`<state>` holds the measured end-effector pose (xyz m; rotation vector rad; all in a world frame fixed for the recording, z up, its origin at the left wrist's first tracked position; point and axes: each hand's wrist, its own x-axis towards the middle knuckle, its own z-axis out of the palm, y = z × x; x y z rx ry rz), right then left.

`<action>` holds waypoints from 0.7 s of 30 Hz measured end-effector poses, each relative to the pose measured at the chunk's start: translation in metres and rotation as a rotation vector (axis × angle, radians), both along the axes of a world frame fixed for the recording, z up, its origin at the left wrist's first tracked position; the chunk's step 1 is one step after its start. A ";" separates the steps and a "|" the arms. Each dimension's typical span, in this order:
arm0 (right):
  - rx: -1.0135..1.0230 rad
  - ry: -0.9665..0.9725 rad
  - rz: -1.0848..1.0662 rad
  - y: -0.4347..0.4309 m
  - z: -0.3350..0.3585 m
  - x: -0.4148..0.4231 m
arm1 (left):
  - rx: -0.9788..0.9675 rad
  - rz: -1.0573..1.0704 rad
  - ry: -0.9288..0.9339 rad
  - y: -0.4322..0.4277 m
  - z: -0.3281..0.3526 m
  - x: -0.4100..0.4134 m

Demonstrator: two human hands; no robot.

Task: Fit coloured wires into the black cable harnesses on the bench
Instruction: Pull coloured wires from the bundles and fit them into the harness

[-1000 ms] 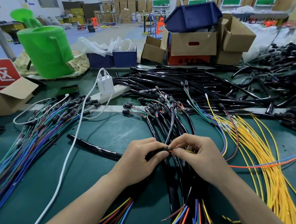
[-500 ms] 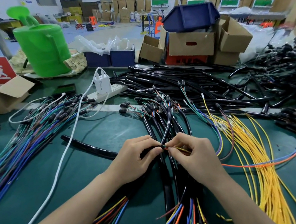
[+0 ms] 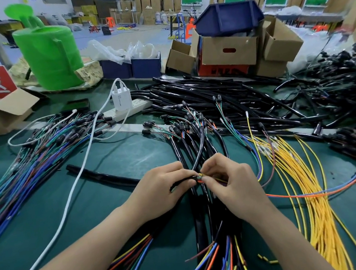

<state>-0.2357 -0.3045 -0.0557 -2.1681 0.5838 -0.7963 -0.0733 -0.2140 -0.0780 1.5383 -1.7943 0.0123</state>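
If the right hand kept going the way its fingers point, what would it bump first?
The right hand, pinching a yellow wire, points leftward; it would likely bump the black harness end held in the left hand first.

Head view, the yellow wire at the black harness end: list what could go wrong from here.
1. The right hand pinches the thin yellow wire close to the end of the black harness gripped by the left hand. Other coloured wires already crowd that end, so it may buckle or miss.
2. The orange wire trails from under the right hand across the loose yellow wires. A tug could drag or tangle them.
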 end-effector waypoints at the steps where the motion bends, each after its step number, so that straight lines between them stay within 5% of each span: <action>1: 0.009 -0.005 0.005 0.000 0.000 0.000 | 0.000 0.000 0.010 0.000 0.000 0.000; 21: -0.047 -0.009 0.094 0.006 0.003 0.001 | 0.013 -0.042 -0.134 0.002 0.005 -0.007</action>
